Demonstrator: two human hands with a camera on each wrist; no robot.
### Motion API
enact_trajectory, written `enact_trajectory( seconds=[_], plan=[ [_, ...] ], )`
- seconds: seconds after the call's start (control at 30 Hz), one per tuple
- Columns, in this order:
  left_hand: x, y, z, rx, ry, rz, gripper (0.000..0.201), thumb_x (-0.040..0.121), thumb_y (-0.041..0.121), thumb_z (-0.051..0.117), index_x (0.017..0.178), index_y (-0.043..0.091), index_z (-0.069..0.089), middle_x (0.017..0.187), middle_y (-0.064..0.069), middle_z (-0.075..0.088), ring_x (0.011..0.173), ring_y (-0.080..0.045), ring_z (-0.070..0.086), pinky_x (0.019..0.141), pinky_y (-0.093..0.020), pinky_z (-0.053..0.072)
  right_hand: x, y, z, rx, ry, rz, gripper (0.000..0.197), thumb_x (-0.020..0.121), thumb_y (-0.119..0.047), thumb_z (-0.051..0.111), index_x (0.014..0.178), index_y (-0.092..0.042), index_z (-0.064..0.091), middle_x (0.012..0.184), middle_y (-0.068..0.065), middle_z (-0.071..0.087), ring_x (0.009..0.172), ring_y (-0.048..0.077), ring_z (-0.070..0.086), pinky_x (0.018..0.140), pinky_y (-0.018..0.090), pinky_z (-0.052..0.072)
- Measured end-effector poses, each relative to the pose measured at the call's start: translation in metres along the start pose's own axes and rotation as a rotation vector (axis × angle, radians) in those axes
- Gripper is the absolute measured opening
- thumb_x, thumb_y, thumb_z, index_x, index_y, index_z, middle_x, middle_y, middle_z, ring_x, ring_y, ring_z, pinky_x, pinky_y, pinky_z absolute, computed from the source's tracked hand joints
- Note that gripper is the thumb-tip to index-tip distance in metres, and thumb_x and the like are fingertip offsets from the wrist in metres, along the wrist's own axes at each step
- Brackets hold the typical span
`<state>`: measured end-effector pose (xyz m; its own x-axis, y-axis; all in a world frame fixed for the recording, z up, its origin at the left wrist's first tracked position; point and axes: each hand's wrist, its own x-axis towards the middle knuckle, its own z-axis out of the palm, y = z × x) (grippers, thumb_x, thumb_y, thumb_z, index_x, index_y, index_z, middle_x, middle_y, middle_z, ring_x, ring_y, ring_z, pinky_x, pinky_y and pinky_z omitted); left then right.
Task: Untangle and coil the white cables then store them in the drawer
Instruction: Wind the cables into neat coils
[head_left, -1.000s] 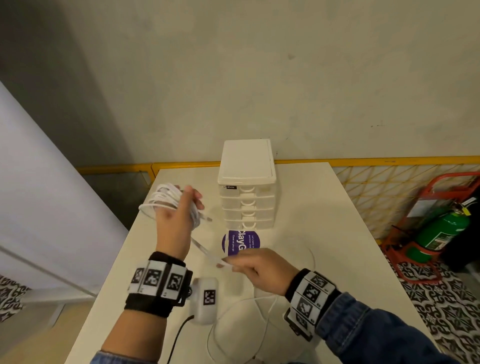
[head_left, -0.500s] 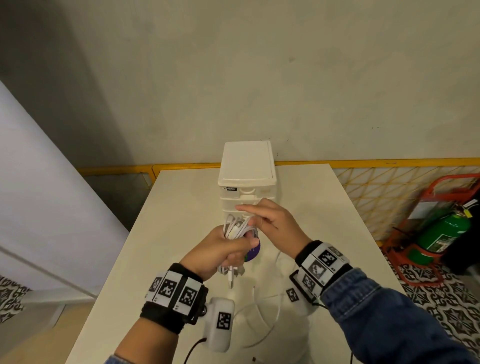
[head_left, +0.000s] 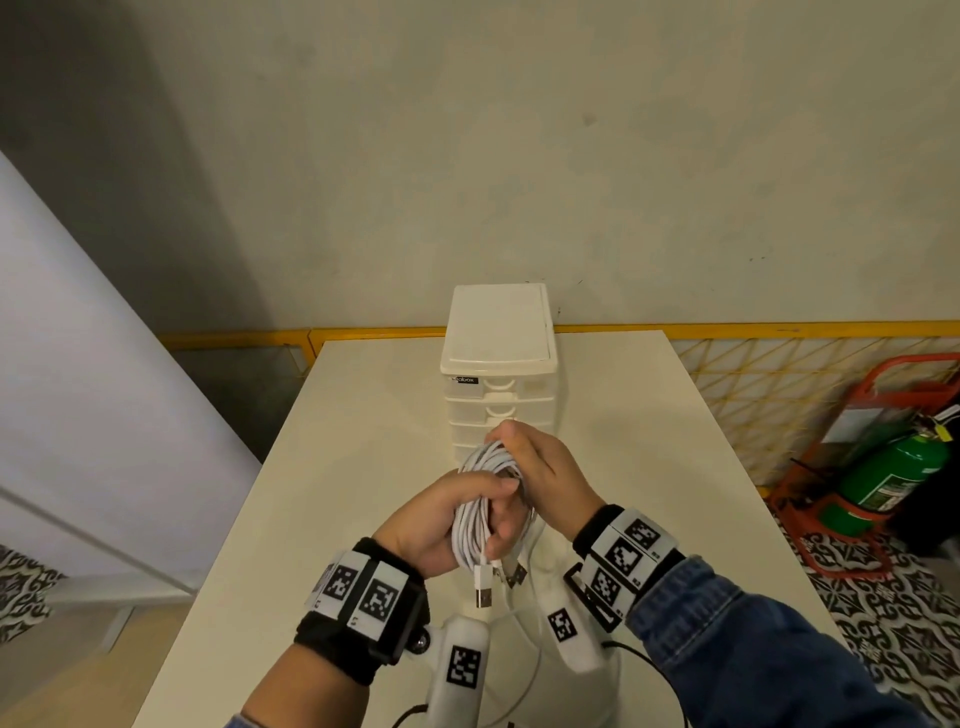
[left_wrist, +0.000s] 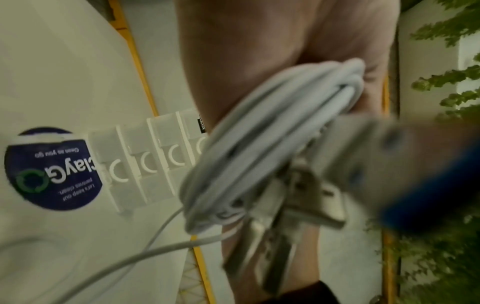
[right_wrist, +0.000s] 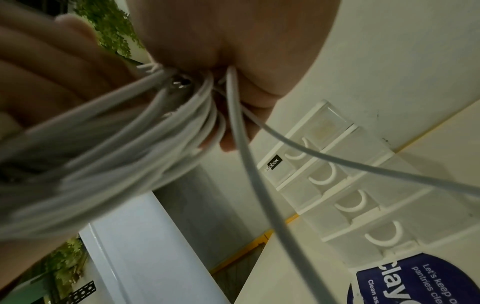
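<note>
A coil of white cable (head_left: 480, 512) (left_wrist: 262, 144) (right_wrist: 135, 148) hangs above the table in front of the white drawer unit (head_left: 496, 379) (left_wrist: 155, 160) (right_wrist: 345, 193). My left hand (head_left: 457, 519) grips the coil's lower part, thumb over the loops. My right hand (head_left: 540, 467) pinches the coil's top. USB plugs (head_left: 484, 590) dangle below the coil. A loose stretch of white cable (head_left: 530, 670) (left_wrist: 109, 265) (right_wrist: 262, 205) runs down to the table. All drawers of the unit are shut.
The unit stands at the far middle of the white table (head_left: 363, 467). A round purple sticker (left_wrist: 52, 168) (right_wrist: 420, 281) lies before it. A yellow railing (head_left: 779, 328) runs behind the table. A green fire extinguisher (head_left: 883, 478) stands on the floor to the right.
My left hand carried the coil from the table's left side to the middle, in front of the drawer unit. My right hand rose from the loose cable and took the coil's top.
</note>
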<state>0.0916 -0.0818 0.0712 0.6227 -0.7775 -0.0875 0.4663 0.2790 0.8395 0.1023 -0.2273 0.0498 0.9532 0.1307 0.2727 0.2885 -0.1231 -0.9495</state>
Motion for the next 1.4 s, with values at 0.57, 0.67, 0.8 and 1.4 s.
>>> enact_trajectory(
  seconds=[0.57, 0.67, 0.8, 1.4],
  plan=[
    [-0.014, 0.070, -0.017, -0.498, 0.157, 0.657, 0.032, 0.085, 0.048, 0.053, 0.072, 0.019, 0.058, 0.042, 0.007, 0.046, 0.040, -0.004, 0.042, 0.048, -0.016, 0.040, -0.041, 0.055, 0.016, -0.263, -0.216, 0.179, 0.014, 0.096, -0.022, 0.042, 0.091, -0.029, 0.053, 0.055, -0.014, 0.047, 0.046, 0.004, 0.040, 0.052, 0.023, 0.037],
    [-0.016, 0.076, -0.022, -0.393, 0.502, 0.815, 0.035, 0.088, 0.048, 0.049, 0.064, 0.023, 0.049, 0.047, 0.010, 0.043, 0.044, -0.003, 0.042, 0.055, -0.017, 0.043, -0.050, 0.052, 0.021, -0.339, -0.356, 0.235, 0.016, 0.094, -0.019, 0.041, 0.102, -0.027, 0.052, 0.060, -0.006, 0.044, 0.048, 0.008, 0.043, 0.055, 0.022, 0.045],
    [-0.026, 0.074, -0.044, 0.000, 0.834, 0.819, 0.028, 0.093, 0.038, 0.052, 0.072, 0.021, 0.047, 0.058, 0.008, 0.047, 0.054, -0.006, 0.047, 0.059, -0.019, 0.045, -0.052, 0.040, 0.021, -0.374, -0.428, 0.223, 0.023, 0.095, -0.016, 0.039, 0.110, -0.024, 0.053, 0.066, -0.009, 0.047, 0.052, -0.001, 0.049, 0.057, 0.021, 0.042],
    [-0.011, 0.015, -0.020, 0.509, 0.196, -0.040, 0.034, 0.083, 0.029, 0.063, 0.056, 0.013, 0.049, 0.036, 0.001, 0.034, 0.031, -0.013, 0.026, 0.042, -0.023, 0.023, 0.007, 0.002, -0.024, -0.610, -0.123, -0.191, 0.035, 0.087, -0.046, 0.032, 0.101, -0.026, 0.057, 0.096, -0.002, 0.070, 0.084, 0.015, 0.064, 0.074, 0.034, 0.050]
  ],
)
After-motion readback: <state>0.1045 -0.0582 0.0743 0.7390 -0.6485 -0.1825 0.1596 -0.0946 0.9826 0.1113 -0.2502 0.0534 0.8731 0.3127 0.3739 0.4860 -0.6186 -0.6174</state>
